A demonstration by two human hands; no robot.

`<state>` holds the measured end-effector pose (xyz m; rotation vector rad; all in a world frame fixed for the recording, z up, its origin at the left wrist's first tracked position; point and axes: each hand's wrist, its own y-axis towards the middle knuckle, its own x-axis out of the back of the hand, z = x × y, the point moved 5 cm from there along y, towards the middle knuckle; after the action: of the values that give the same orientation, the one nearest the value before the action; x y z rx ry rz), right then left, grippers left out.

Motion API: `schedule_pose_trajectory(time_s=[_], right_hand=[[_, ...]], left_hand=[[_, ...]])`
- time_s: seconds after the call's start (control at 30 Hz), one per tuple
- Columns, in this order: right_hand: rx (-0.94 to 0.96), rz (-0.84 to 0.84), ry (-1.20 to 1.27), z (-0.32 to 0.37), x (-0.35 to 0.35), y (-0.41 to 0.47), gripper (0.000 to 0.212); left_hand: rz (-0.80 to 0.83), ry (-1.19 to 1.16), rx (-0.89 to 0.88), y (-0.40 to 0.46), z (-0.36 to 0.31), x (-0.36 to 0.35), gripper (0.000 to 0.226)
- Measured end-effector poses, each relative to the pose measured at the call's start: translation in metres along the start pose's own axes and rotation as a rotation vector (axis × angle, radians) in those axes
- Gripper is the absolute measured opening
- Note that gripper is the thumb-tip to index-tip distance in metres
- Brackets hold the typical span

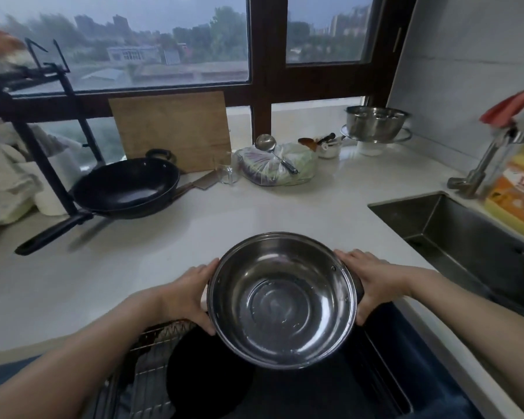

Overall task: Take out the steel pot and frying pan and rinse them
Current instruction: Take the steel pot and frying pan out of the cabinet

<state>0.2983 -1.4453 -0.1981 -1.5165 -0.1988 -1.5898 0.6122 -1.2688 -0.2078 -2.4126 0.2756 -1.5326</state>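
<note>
Steel pot [282,300] held between both hands, mouth up, above an open drawer [360,385]. Left hand [191,294] grips the pot's left side, fingers curled under the rim; right hand [372,282] grips the right side likewise. Frying pan [127,187] rests on the counter [254,210], well beyond the left hand. Sink [454,231] lies beyond the right hand.
</note>
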Motion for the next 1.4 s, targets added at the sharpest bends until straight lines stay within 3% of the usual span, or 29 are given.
schedule_pose_trajectory(time_s=[0.23, 0.33, 0.67, 1.17, 1.27, 1.4], right_hand=[[-0.03, -0.041, -0.059, -0.072, 0.056, 0.082, 0.147], [-0.036, -0.036, -0.064, -0.099, 0.072, 0.109, 0.145], [-0.023, 0.006, -0.015, -0.146, 0.101, 0.179, 0.146], [-0.021, 0.004, -0.04, -0.149, 0.113, 0.166, 0.151], [-0.038, -0.023, -0.053, -0.147, 0.109, 0.144, 0.167], [-0.03, -0.093, -0.058, -0.133, 0.096, 0.106, 0.17]], left_hand=[[0.014, 0.031, 0.043, 0.12, -0.001, 0.037, 0.157], [-0.002, 0.025, 0.055, 0.163, -0.002, 0.044, 0.146], [-0.002, 0.032, 0.096, 0.242, 0.003, 0.063, 0.144], [-0.028, 0.066, 0.156, 0.232, 0.01, 0.061, 0.136], [-0.109, 0.084, 0.143, 0.207, 0.008, 0.059, 0.131], [-0.224, 0.081, 0.072, 0.161, -0.002, 0.049, 0.123]])
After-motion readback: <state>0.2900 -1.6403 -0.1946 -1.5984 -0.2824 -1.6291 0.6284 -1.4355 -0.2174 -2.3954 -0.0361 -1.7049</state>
